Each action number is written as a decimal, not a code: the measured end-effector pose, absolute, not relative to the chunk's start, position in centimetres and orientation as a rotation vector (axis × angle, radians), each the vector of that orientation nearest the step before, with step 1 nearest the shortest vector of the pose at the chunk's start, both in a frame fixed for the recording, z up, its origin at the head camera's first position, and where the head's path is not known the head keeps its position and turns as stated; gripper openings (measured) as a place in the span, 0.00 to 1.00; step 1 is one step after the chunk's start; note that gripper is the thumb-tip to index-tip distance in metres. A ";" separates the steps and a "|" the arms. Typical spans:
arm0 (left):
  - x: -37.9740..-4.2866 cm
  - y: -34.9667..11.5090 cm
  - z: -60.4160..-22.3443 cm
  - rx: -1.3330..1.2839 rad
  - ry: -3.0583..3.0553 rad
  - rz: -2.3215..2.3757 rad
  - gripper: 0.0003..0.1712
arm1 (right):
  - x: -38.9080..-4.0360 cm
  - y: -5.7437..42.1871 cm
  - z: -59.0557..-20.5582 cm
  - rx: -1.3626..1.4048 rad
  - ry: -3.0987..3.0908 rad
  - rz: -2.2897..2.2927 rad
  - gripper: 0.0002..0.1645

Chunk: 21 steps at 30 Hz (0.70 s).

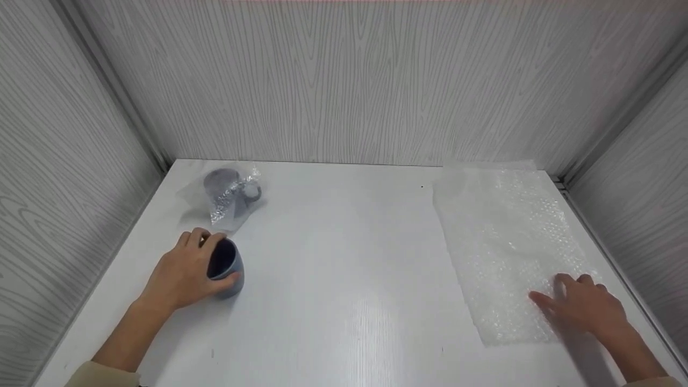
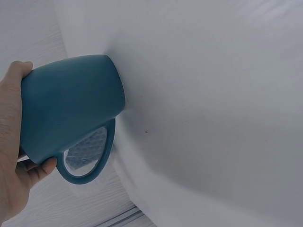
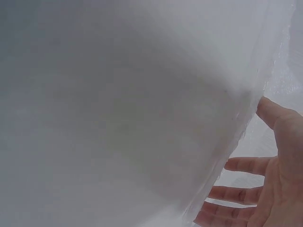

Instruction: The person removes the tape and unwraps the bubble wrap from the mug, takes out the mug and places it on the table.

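My left hand (image 1: 185,269) grips a blue mug (image 1: 234,277) near its rim, thumb on the near side and fingers on the far side. In the left wrist view the teal-looking mug (image 2: 73,101) has its handle (image 2: 109,151) showing, and its base is right at the tabletop. On the right, my right hand (image 1: 588,306) rests with spread, relaxed fingers on a flat bubble wrap sheet (image 1: 500,242). Its fingertips (image 3: 267,108) touch the sheet in the right wrist view.
A second mug wrapped in bubble wrap (image 1: 228,196) stands at the back left, behind the held mug. The white table (image 1: 344,258) is bounded by grey wood-grain panels (image 1: 344,80) at the back and both sides.
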<state>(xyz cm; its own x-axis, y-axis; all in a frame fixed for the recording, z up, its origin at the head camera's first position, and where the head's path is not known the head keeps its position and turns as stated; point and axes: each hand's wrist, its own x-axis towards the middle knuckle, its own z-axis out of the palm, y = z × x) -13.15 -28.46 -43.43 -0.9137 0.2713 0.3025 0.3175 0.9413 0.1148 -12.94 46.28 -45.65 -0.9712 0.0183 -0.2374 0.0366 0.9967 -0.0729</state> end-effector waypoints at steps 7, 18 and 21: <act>-13.0 -28.4 -43.4 -0.436 -2.818 -0.235 0.47 | -12.8 46.8 -45.6 0.036 2.896 -0.116 0.62; -13.1 -28.4 -43.5 -0.443 -2.805 -0.227 0.47 | -12.8 47.3 -45.1 0.108 2.864 -0.079 0.65; -13.0 -28.4 -43.4 -0.447 -2.801 -0.224 0.48 | -12.8 47.3 -45.1 0.116 2.859 -0.086 0.64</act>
